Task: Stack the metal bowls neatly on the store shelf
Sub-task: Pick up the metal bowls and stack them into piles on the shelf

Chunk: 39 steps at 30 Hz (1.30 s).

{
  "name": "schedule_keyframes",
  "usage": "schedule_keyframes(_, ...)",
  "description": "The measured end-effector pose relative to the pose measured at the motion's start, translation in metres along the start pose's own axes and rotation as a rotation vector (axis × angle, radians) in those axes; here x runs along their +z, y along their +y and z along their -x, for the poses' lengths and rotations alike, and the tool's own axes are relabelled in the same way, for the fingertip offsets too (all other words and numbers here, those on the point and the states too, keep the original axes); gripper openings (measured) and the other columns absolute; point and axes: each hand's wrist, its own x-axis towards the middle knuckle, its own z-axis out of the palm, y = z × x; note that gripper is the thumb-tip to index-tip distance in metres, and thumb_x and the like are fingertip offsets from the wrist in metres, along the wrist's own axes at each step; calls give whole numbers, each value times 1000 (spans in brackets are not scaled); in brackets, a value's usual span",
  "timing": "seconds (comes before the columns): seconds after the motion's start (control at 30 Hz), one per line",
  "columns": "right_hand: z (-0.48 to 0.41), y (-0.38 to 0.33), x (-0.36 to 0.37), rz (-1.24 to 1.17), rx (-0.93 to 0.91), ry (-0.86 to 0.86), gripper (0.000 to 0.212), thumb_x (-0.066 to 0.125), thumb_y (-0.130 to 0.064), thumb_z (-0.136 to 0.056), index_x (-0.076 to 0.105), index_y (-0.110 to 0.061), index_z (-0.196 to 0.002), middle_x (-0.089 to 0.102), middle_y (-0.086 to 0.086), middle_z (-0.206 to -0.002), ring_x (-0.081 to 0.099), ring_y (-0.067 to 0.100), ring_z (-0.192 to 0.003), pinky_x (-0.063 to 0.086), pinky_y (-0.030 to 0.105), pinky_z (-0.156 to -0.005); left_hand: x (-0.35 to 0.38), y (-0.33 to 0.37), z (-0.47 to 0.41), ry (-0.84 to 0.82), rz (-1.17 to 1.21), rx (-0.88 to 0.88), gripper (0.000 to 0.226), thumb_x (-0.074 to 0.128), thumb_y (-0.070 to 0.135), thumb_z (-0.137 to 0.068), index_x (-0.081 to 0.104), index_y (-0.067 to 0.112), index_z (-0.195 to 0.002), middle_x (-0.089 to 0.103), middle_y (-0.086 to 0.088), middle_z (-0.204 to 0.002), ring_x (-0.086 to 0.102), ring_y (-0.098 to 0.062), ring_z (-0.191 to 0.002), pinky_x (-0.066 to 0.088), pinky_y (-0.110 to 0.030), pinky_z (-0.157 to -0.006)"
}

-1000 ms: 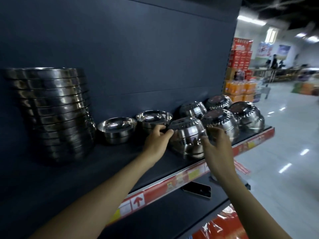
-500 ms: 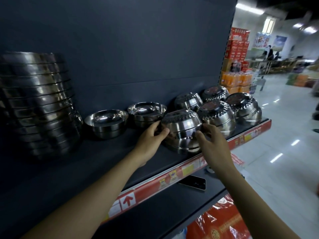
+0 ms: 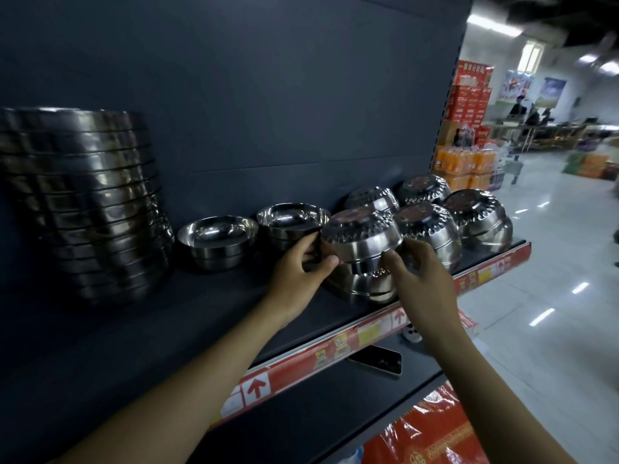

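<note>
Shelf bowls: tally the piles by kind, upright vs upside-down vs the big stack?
Upright bowl piles: 2
Upside-down bowl piles: 5 (left hand and right hand grip one's top bowl)
Tall stack of large basins: 1
Total: 8

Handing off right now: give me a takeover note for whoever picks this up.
Left hand: grips the top inverted bowl on its left side. Right hand: grips its right side.
Bowl is held tilted over the front stack near the shelf edge.
Done: four inverted stacks stand beside and behind it.
Left: seat this bowl squarely; probably tidy the two upright bowls further left.
</note>
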Motion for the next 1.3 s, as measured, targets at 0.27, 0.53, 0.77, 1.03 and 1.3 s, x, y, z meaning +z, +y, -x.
schedule_keyframes(0.27, 14, -16, 6, -72, -71, -24, 54, 67, -43, -90, 53, -18, -136, 60, -6, -126, 57, 12, -115, 41, 27, -87, -32, 17, 14, 62, -17, 82, 54, 72, 32, -82, 54, 33, -133, 67, 9, -120, 61, -6, -114, 49, -33, -101)
schedule_keyframes(0.53, 39, -41, 42, -331, -128, -190, 44, 74, -46, -83, 57, -29, -119, 65, -15, -113, 62, -2, -103, 51, 27, -86, -92, 17, 54, 236, -68, 150, 68, 79, 21, -73, 54, 22, -137, 64, 5, -129, 62, -9, -116, 53, -32, -97)
schedule_keyframes(0.77, 48, -54, 85, -690, -123, -329, 49, 80, -24, -79, 57, -31, -123, 66, -13, -120, 66, 7, -108, 54, 28, -88, -130, 12, 89, 390, -48, 158, 65, 79, 1, -79, 54, 20, -135, 65, 3, -127, 64, -9, -114, 53, -23, -93)
schedule_keyframes(1.03, 48, -42, 111, -716, -222, -538, 74, 67, 14, -83, 45, -31, -137, 59, -27, -129, 56, 1, -125, 51, 23, -99, -139, 6, 104, 486, 132, 131, 58, 80, 8, -76, 58, 20, -128, 69, 3, -120, 68, -10, -110, 53, -17, -82)
schedule_keyframes(1.3, 47, -29, 125, -508, -338, -460, 101, 59, 27, -79, 29, -34, -154, 36, -12, -149, 39, 3, -141, 44, 35, -111, -138, -7, 107, 379, -119, 117, 92, 81, 45, -63, 41, 34, -145, 41, 9, -141, 56, -6, -124, 54, -23, -91)
